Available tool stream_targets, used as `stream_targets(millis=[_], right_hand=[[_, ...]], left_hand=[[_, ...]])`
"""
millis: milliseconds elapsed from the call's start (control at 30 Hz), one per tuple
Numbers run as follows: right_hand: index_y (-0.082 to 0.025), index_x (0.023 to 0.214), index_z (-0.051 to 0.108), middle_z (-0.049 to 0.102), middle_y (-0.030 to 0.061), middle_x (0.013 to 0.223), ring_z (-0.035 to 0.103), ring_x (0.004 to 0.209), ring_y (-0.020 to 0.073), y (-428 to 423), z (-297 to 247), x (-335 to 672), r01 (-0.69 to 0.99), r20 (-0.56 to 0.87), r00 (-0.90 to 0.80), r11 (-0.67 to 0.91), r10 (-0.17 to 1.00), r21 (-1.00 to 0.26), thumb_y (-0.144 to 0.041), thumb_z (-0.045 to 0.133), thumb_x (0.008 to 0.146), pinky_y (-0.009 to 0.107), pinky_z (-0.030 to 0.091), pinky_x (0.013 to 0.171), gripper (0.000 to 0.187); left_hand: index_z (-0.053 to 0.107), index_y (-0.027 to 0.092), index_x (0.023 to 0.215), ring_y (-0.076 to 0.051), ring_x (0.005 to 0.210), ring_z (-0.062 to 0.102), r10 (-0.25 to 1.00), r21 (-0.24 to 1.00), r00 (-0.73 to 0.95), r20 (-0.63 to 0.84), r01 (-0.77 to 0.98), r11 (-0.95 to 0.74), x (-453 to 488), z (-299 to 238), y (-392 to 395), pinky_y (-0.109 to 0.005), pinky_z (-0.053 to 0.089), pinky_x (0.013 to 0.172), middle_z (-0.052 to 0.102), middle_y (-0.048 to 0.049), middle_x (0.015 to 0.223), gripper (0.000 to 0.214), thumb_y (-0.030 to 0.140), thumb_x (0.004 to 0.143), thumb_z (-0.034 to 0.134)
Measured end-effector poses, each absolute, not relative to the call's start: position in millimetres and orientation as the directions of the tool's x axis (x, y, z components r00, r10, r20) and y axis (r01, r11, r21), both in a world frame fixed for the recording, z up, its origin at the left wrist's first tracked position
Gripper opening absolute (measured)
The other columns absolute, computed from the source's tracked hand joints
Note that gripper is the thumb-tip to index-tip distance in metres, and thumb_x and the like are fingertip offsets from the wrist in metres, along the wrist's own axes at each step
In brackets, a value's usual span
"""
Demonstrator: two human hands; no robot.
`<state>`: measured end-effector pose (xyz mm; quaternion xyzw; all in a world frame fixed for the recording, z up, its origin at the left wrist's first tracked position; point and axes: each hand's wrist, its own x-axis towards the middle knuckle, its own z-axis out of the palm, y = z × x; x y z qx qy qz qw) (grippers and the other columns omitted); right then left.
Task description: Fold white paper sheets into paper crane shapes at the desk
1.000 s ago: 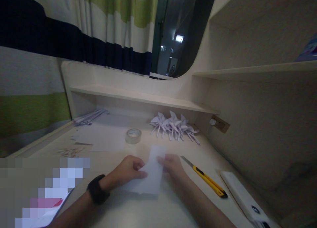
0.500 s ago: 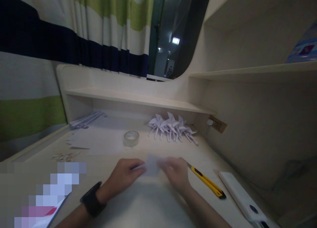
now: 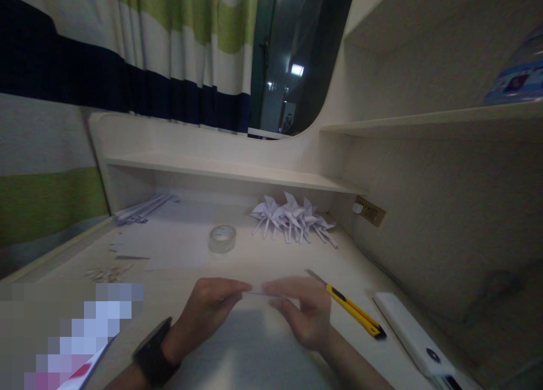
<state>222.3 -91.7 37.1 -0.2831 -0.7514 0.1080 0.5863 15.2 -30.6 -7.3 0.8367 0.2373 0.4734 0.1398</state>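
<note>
A small piece of white paper (image 3: 258,293) is held level above the desk, seen almost edge-on as a thin line. My left hand (image 3: 212,305), with a dark watch on its wrist, pinches the paper's left end between thumb and fingers. At the right end, my right hand (image 3: 303,308) has its fingers over the paper and its thumb below; these fingertips are slightly blurred. Just right of that hand lies a yellow utility knife (image 3: 354,311) with its blade out. Beyond the hands sits a roll of clear tape (image 3: 222,239).
Several white paper pinwheels (image 3: 292,217) lie at the back. Paper sheets (image 3: 169,232) and rolled paper sticks (image 3: 144,209) are at back left, a small pile of thin bits (image 3: 108,272) nearer. A white oblong device (image 3: 411,333) lies right, below a wall socket (image 3: 370,211).
The paper has turned from showing its face to nearly edge-on. My right hand has shifted slightly, its fingers now stretched over the paper. The view has moved a little.
</note>
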Motion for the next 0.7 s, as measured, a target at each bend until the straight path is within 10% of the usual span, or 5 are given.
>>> stream_targets(millis=[333, 700], right_hand=[[-0.019, 0.076, 0.075, 0.074, 0.003, 0.07, 0.07, 0.063, 0.0155, -92, 40, 222, 0.321, 0.83, -0.069, 0.8, 0.553, -0.506, -0.012, 0.068, 0.077, 0.022, 0.054, 0.064, 0.01], [-0.014, 0.054, 0.065, 0.06, 0.0011, 0.047, 0.054, 0.045, 0.0118, -47, 22, 231, 0.129, 0.384, 0.222, 0.363, 0.896, -0.923, -0.043, 0.07, 0.072, 0.021, 0.044, 0.045, 0.035]], left_hand=[[0.073, 0.02, 0.09, -0.014, 0.067, 0.071, 0.459, 0.386, 0.474, 0.751, 0.247, -0.889, 18, -2, -36, -0.018, 0.052, 0.065, 0.076, -0.0028, 0.08, 0.014, 0.017, 0.085, 0.06], [0.055, 0.015, 0.048, -0.009, 0.044, 0.041, 0.848, 0.885, 0.504, 0.164, 0.305, -0.352, 36, -3, -40, -0.02, 0.027, 0.044, 0.048, 0.0033, 0.047, 0.034, 0.033, 0.074, 0.066]])
